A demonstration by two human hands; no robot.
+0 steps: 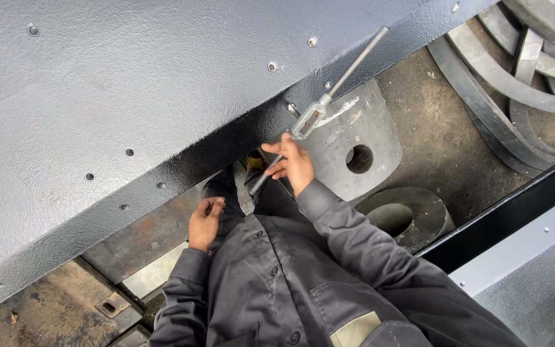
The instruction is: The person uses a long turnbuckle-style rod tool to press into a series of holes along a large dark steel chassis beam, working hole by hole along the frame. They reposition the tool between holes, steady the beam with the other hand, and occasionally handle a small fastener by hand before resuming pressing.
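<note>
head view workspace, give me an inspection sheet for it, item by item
surface: big dark grey painted metal panel with rivet holes, sloping over a dirty floor.
job's things: long metal rod tool with a forked middle joint, angled up across the panel edge.
clutter: grey metal plate with a round hole; dark ring-shaped part; curved metal strips at upper right.
grippers: right hand grips the rod's lower part; left hand loosely curled, resting on the thigh, holding nothing visible.
cables: nothing seen.
surroundings: second grey panel at lower right; rusty floor plates at lower left.
</note>
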